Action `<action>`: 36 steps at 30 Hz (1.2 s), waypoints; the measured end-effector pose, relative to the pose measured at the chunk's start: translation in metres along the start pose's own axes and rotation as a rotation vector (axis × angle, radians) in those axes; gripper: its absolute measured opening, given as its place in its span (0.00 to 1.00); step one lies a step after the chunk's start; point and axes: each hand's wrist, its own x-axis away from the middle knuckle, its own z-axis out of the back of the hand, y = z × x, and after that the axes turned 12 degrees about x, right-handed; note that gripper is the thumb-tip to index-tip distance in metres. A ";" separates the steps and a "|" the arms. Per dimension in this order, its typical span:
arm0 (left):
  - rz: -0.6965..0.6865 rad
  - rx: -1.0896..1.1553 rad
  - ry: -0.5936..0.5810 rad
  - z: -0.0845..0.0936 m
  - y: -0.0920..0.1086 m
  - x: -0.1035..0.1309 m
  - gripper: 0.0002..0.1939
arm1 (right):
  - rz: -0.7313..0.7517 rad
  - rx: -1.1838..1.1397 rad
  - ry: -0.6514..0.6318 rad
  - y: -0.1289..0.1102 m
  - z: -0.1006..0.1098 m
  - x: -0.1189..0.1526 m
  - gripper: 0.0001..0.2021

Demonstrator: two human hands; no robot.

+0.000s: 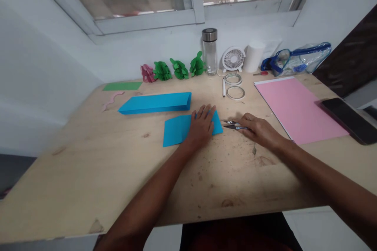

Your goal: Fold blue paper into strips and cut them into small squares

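My left hand (202, 125) lies flat over a blue piece of paper (173, 129), fingers spread and pressing it to the table. The paper's right end sticks out past my fingers. Just to the right, my right hand (257, 129) is closed around a pair of small thread snips (232, 125). Their pointed blades are parted and face the paper's right edge, close to it. Behind the paper rests a longer folded blue sheet (156, 102), its fold standing slightly up.
Along the wall stand a pink paper flower (147, 73), several green paper pieces (179, 69), a glass bottle (210, 53), a small fan (233, 59) and a clear pouch (303, 60). Tape rolls (235, 93) and a pen (224, 87) lie mid-table. Pink paper (303, 110) and a phone (350, 119) are right.
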 end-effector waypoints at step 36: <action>-0.231 0.135 0.113 0.014 -0.016 0.032 0.19 | -0.243 0.238 0.140 -0.074 -0.024 0.018 0.19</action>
